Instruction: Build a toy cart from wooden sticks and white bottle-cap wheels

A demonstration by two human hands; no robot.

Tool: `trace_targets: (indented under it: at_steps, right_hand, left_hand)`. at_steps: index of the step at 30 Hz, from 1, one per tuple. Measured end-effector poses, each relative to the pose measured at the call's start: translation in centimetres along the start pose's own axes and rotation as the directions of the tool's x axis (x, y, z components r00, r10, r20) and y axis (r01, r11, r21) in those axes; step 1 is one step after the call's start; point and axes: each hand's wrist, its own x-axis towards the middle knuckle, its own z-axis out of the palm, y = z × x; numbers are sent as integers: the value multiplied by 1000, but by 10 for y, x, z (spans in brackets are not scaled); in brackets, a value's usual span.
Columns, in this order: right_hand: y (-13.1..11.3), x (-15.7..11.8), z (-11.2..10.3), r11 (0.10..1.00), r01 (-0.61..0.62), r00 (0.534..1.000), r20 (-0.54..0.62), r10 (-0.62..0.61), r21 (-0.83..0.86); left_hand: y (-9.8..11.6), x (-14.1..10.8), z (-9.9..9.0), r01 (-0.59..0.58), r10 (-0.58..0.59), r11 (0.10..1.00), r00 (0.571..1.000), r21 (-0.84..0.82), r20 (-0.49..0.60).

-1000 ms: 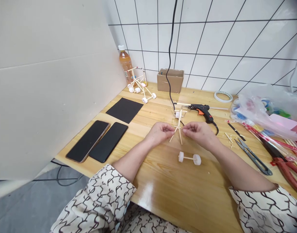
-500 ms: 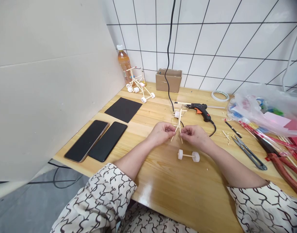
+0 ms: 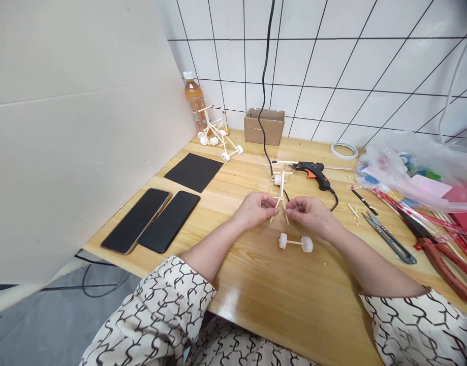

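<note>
Between my hands is a small frame of wooden sticks [image 3: 282, 189], forked into two legs at its near end, with a white wheel [image 3: 278, 180] at the far end. My left hand [image 3: 258, 209] pinches the left leg between thumb and fingers. The right leg is pinched by my right hand [image 3: 308, 216]. Just nearer to me lies a loose axle [image 3: 294, 243], a thin stick with a white wheel at each end, touched by neither hand. Beyond the frame, a black glue gun [image 3: 313, 173] with an orange trigger rests on its side.
Two phones [image 3: 136, 221] and a black sheet [image 3: 194, 173] lie left. At the back stand a wheeled stick model [image 3: 214, 133], a bottle [image 3: 195, 96] and a cardboard box [image 3: 264, 127]. Right are snips [image 3: 389, 239], red-handled pliers [image 3: 448, 262], a tape roll [image 3: 344, 150] and plastic bags [image 3: 408, 168].
Almost nothing differs. The view has shifted slightly, and both hands keep their pinch on the forked legs of the stick frame.
</note>
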Motion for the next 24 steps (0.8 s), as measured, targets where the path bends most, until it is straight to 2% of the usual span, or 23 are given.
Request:
trace_targets:
  at_steps: [5, 8, 12, 18, 24]
  right_hand:
    - [-1, -24, -18, 999, 6, 999, 32, -4, -48]
    - [6, -47, -28, 980, 76, 991, 122, -54, -185]
    - [18, -64, -27, 965, 119, 979, 189, -75, -232]
    - [17, -55, -13, 958, 153, 976, 187, -109, -244]
    - [12, -45, -10, 962, 143, 983, 148, -111, -232]
  left_hand:
    - [-1, 0, 0, -8, 8, 1000, 1000, 16, -13]
    - [-2, 1, 1, -11, 11, 1000, 1000, 15, -20]
    - [-3, 2, 2, -4, 5, 1000, 1000, 5, -7]
    - [0, 2, 3, 15, -15, 1000, 1000, -18, 7]
    - [5, 3, 5, 34, -34, 998, 999, -56, 12]
